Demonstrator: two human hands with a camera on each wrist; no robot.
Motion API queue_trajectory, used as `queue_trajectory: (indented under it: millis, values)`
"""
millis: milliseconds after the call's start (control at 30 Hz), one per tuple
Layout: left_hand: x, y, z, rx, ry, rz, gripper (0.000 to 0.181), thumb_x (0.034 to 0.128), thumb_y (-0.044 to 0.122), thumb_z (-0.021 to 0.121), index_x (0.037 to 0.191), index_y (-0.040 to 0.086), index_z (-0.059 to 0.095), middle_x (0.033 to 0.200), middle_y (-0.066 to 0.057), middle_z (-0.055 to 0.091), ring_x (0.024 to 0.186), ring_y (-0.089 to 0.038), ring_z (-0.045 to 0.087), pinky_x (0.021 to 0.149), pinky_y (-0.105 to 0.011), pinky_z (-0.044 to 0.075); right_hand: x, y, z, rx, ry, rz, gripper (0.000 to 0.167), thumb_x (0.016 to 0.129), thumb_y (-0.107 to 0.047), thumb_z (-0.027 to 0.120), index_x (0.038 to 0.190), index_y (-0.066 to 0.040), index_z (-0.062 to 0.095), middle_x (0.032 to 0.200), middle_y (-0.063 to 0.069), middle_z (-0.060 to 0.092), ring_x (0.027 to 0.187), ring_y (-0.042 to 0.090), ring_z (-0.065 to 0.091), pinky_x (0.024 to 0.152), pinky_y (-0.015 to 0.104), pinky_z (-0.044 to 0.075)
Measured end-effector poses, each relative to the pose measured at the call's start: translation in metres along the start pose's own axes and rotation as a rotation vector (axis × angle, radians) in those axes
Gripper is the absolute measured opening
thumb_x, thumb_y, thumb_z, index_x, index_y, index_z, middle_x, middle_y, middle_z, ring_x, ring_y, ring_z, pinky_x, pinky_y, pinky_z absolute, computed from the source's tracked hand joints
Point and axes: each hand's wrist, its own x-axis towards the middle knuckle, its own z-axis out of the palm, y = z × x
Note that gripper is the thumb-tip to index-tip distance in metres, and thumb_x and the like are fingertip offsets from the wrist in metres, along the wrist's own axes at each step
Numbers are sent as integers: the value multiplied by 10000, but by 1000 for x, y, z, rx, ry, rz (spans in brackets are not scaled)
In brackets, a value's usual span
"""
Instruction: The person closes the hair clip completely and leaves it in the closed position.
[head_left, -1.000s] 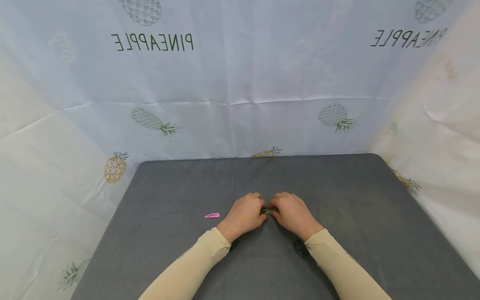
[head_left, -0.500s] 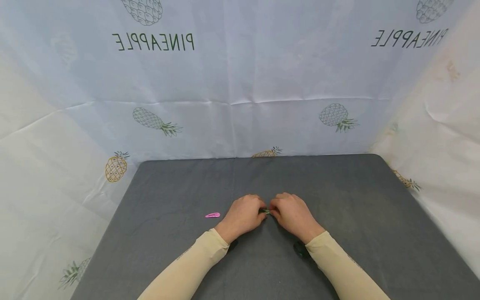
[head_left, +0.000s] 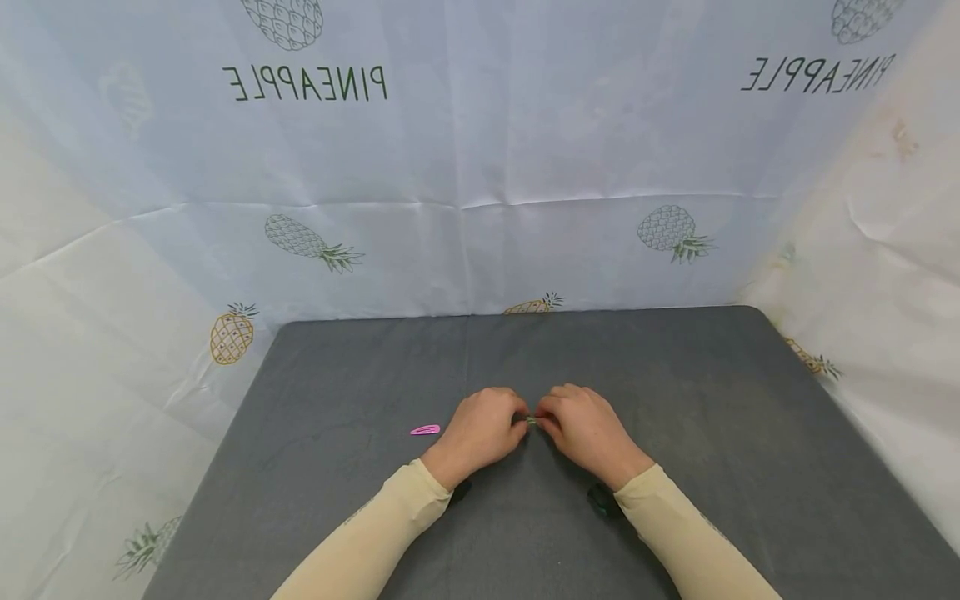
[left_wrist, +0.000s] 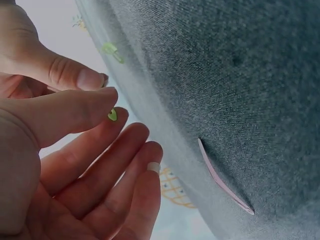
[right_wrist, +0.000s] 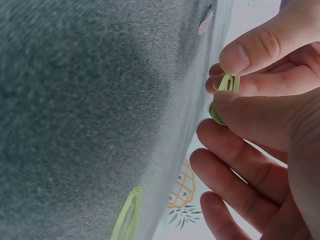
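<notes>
Near the table's middle, my left hand (head_left: 483, 427) and right hand (head_left: 588, 427) meet fingertip to fingertip. Between them is a small green snap hair clip (right_wrist: 229, 84). Left thumb and forefinger pinch one end of it; right thumb and forefinger pinch the other. Most of the clip is covered by fingertips, and only a green tip shows in the left wrist view. A pink snap hair clip (head_left: 425, 430) lies on the table just left of my left hand. Another green hair clip (right_wrist: 127, 215) lies on the table in the right wrist view; the head view does not show it.
A dark grey cloth-covered table (head_left: 360, 367) spreads under both hands. White curtains (head_left: 480, 150) with a pineapple print stand along its back and sides. Black wrist devices (head_left: 602, 498) sit under the sleeve cuffs.
Both hands keep pinching the green hair clip. The left hand and forearm have shifted slightly left, and less of the clip shows between the fingers. The pink clip lies still.
</notes>
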Motion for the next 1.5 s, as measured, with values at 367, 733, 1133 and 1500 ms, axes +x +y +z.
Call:
queue_trajectory:
  millis: [367, 733, 1133, 1500]
  values:
    - [-4, -1, -6, -8, 20, 33, 81, 991, 187, 784, 995, 161, 860, 982, 19, 798, 855, -138, 742, 735, -312, 617, -1, -1, -3, 26, 37, -33, 105, 898, -153, 889, 904, -204, 797, 827, -68, 695, 757, 107, 627, 752, 360, 559]
    - [-5, -4, -15, 2, 36, 73, 69, 979, 167, 807, 923, 153, 845, 941, 21, 778, 815, -130, 717, 684, -276, 588, 2, -3, -8, 31, 48, -74, 113, 891, -148, 896, 914, -203, 800, 831, -70, 691, 760, 105, 619, 736, 349, 548]
    - [-4, -5, -19, 4, 12, 106, 47, 966, 144, 818, 975, 156, 862, 979, 27, 799, 850, -132, 743, 712, -272, 603, 1, -5, -10, 52, 40, -98, 117, 890, -109, 889, 921, -181, 802, 860, -55, 695, 784, 132, 633, 767, 355, 566]
    - [-2, -12, -26, -76, 4, 130, 56, 961, 150, 827, 1001, 150, 868, 997, 13, 823, 802, -121, 751, 694, -259, 595, 2, -5, -11, 44, 64, -113, 108, 895, -123, 891, 921, -177, 801, 839, -72, 677, 763, 119, 603, 742, 329, 544]
